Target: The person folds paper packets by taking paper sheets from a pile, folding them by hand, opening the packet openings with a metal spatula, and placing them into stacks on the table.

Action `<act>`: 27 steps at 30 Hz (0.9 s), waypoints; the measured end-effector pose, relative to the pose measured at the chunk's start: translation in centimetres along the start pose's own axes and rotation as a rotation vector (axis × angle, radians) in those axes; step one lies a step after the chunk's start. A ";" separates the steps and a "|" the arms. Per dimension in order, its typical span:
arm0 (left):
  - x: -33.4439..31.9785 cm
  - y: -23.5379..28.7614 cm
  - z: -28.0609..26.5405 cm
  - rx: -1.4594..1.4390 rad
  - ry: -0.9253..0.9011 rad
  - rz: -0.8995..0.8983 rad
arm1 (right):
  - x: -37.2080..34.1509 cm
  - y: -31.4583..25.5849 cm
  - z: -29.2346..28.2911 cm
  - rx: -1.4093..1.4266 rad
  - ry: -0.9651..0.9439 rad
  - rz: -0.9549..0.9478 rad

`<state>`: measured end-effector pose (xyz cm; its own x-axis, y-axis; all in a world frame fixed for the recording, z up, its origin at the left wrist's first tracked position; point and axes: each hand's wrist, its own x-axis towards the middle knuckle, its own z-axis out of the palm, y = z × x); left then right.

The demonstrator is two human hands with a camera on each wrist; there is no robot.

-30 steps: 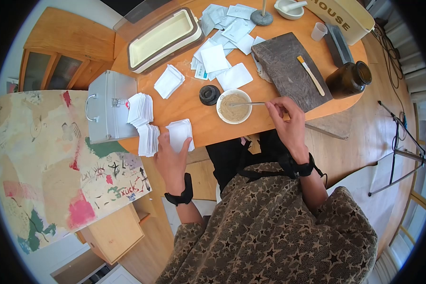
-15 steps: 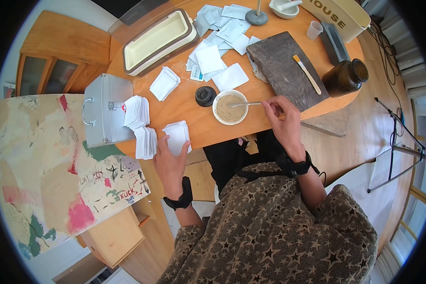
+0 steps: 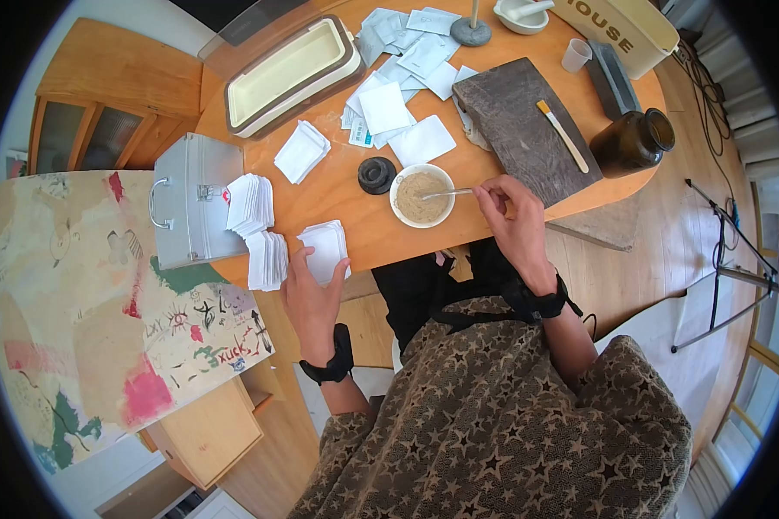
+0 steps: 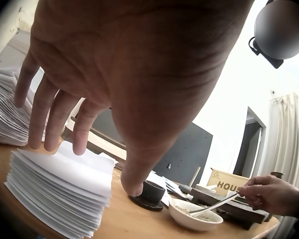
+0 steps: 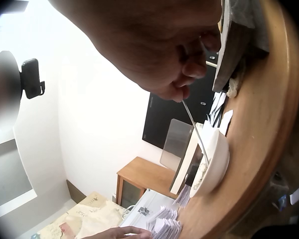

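Observation:
My left hand [image 3: 313,298] lies at a stack of white paper packets [image 3: 327,246] by the table's front edge, fingers on its left and thumb on its right. In the left wrist view those fingers [image 4: 54,117] are straight and spread, their tips over the stack's top. My right hand [image 3: 521,227] pinches the end of a thin metal spoon [image 3: 459,191] between thumb and fingers. The spoon slants into a white bowl [image 3: 422,226] of beige, grainy mixture [image 3: 414,208], which hides its lower end. Next to the bowl sits a small round black dish [image 3: 376,176].
More packet stacks [image 3: 268,259] stand beside a silver case [image 3: 199,203] at the left. Behind lie scattered pale sachets [image 3: 424,56] and a cream lidded box [image 3: 290,82]. To the right are a dark slab [image 3: 515,121] with a brush [image 3: 563,138] and a brown jar [image 3: 627,147].
The head view has shifted slightly. My right hand has moved a little left and the spoon has swung slightly in the mixture. The left hand stays at the packet stack.

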<state>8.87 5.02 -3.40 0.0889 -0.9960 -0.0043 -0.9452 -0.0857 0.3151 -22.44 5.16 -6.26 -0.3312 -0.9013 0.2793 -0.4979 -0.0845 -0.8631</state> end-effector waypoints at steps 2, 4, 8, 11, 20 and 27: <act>0.1 0.1 -0.2 0.001 -0.005 0.000 | 0.0 -0.1 0.0 -0.003 0.004 -0.005; 0.2 0.5 -0.5 0.014 -0.008 -0.004 | 0.1 -0.3 -0.2 0.022 0.000 0.026; 0.9 0.0 -0.4 0.024 0.032 0.047 | 0.1 -0.6 -0.3 0.037 -0.002 0.051; 2.1 0.9 -1.3 0.034 0.060 0.082 | 0.2 -0.5 -0.4 0.041 0.010 0.042; 9.8 0.2 -1.0 0.086 0.122 0.294 | 0.0 -0.4 -0.8 0.023 0.009 0.035; 18.4 -0.3 -0.1 0.115 0.012 0.347 | -0.2 -0.2 -1.0 0.001 0.028 0.007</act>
<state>10.83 -13.26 -3.46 -0.2400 -0.9661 0.0952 -0.9489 0.2542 0.1870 -23.11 5.79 -5.70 -0.3566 -0.8897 0.2849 -0.4944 -0.0790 -0.8656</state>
